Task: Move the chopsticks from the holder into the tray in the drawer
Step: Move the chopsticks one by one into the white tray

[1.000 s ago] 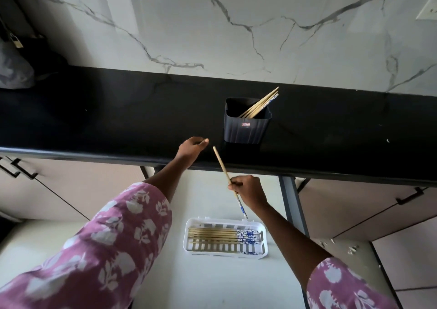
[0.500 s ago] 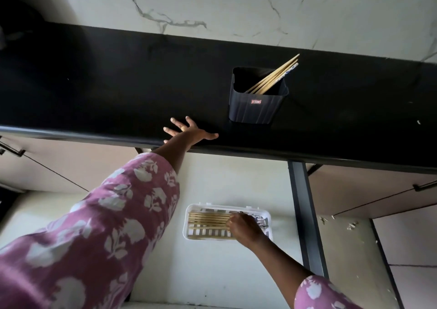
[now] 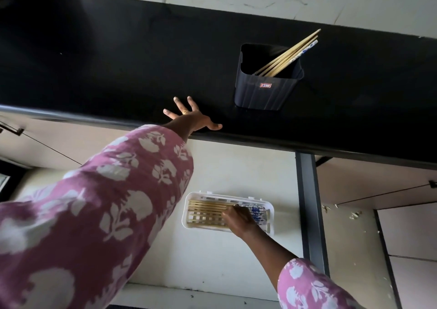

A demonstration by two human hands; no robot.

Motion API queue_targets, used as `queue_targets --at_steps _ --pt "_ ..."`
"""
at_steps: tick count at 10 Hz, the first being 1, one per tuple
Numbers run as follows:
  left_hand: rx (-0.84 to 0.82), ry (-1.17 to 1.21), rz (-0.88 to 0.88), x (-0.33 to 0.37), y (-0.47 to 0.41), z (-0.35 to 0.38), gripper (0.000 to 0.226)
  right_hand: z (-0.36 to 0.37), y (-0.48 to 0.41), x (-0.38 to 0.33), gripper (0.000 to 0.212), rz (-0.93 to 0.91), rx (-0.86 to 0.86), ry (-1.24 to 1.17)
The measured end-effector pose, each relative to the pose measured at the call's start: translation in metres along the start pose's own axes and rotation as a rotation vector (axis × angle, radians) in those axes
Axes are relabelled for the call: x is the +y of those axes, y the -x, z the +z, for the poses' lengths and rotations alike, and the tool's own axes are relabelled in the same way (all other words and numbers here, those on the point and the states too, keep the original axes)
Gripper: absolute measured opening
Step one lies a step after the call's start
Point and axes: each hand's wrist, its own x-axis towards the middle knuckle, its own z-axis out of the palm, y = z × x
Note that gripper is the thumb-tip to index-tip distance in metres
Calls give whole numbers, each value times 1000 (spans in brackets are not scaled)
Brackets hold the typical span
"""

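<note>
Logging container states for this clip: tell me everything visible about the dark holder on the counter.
The holder is a dark, ribbed, squarish open-topped cup, plastic by its look, with a small red-and-white label on its near face. It stands upright on the black countertop, near the front edge. A few chopsticks lean in it toward its far right corner, tips sticking out past the rim. Neither hand touches it; the left hand rests on the counter to its left.

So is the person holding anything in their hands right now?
The left hand holds nothing; it is spread flat on the black counter. The right hand rests on the chopsticks in the tray; a grip cannot be told.
</note>
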Motion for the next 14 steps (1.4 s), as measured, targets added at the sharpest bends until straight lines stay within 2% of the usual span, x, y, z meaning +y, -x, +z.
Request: queue_targets --at_steps 1,2,3,4,5,6,7,8,9,10,11,12,13,14 --pt "-8 2 -2 0 0 2 127 -13 10 0 19 3 130 -39" --pt "0 9 7 -1 0 1 127 -38 15 6 29 -17 354 -12" --pt "-5 -6 -1 -8 -2 2 127 -61 18 15 29 -95 600 13" --pt "-14 -17 -52 -16 -4 4 127 -104 17 25 20 -199 876 78" --pt "13 -23 35 0 3 -13 126 -166 26 42 18 -146 1271 79" --pt "-13 50 9 1 1 -11 127 -216 24 59 16 -74 1445 -28" --pt "-32 43 4 -4 -4 4 129 -243 27 71 13 75 1550 -158" --pt "-38 27 -4 -3 -7 3 131 -285 21 86 14 216 1490 -358" --pt "-39 31 -15 -4 -14 4 133 -321 10 102 22 394 1360 -551" --pt "-37 21 -23 -3 -19 4 135 -347 -4 118 29 474 1253 -766" --pt "-34 20 -31 -2 -20 5 135 -361 -15 128 35 509 1195 -1127" --pt "-29 27 -21 -2 -20 6 134 -370 -22 132 31 463 1134 -1322" --pt "-28 23 -21 -2 -19 6 134 -375 -26 133 32 413 1105 -1369" --pt "-26 28 -22 -2 -20 6 134 -379 -25 131 17 413 1102 -1408"
